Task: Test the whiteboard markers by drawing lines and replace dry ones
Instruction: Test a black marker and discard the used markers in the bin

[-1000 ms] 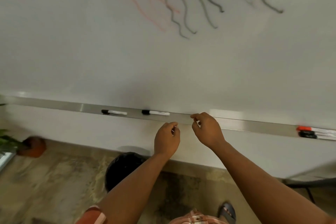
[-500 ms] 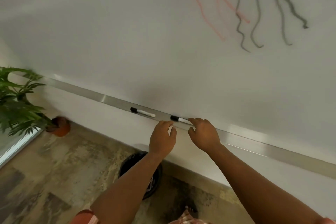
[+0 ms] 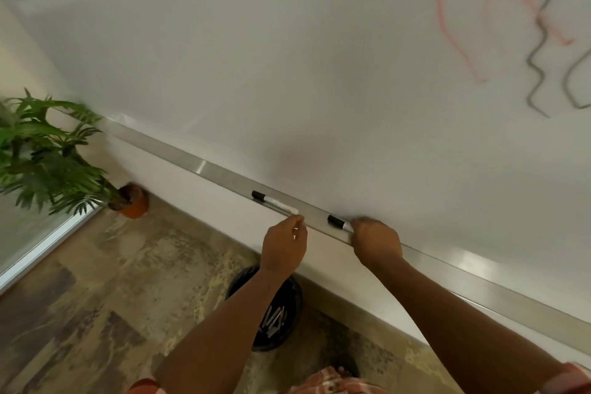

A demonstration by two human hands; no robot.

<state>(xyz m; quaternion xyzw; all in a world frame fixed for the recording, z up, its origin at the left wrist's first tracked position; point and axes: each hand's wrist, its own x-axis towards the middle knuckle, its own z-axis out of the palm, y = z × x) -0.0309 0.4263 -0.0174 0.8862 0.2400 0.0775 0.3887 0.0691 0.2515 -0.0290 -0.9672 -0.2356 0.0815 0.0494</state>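
Observation:
Two black-capped white markers lie on the metal tray (image 3: 204,166) under the whiteboard (image 3: 287,57). My right hand (image 3: 375,241) grips the white barrel of the right marker (image 3: 337,222); only its black cap end shows. The left marker (image 3: 274,201) lies free on the tray. My left hand (image 3: 284,246) hovers just below that marker's white end, fingers curled, with nothing visible in them. Wavy red lines (image 3: 447,25) and black lines (image 3: 540,51) mark the board at the upper right.
A black round bin (image 3: 287,297) with discarded markers inside stands on the floor below my arms. A potted green plant (image 3: 48,153) in an orange pot (image 3: 132,201) sits at the left by a glass pane. The floor is mottled brown.
My view swung left and both hands slid left along the tray. My right hand reached the right marker and closed over its barrel; my left hand came up under the left marker's end.

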